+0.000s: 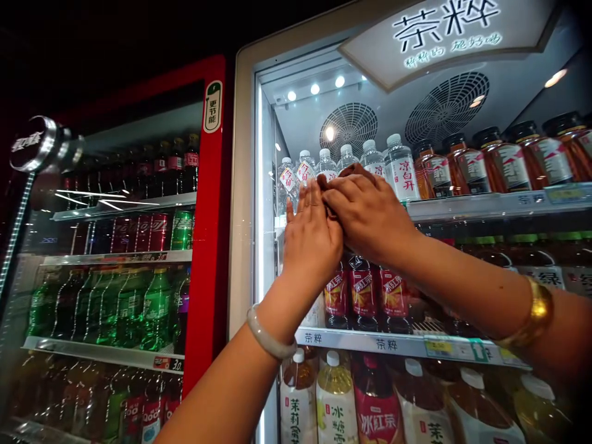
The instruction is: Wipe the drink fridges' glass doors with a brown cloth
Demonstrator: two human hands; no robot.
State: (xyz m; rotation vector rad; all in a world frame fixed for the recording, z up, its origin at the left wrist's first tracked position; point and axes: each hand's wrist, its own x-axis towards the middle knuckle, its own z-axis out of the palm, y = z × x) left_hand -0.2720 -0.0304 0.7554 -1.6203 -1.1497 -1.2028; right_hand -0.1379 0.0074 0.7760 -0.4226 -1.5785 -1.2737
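My left hand [311,237] lies flat against the glass door of a lit drinks fridge, its fingers stretched upward. Close beside it, my right hand [367,209] presses a dark brown cloth [352,169] on the same glass, with its fingers bent over the cloth. Most of the cloth is hidden under the right hand. Behind the glass, clear water bottles [401,169] stand at the level of my hands. Red-labelled tea bottles [364,290] show on the shelf below.
The fridge's pale frame [243,203] runs down left of my hands. A lit sign [444,37] hangs across the top. At left stands a red-framed fridge [208,203] with bottles and cans. Large tea bottles [335,394] fill the lower shelf.
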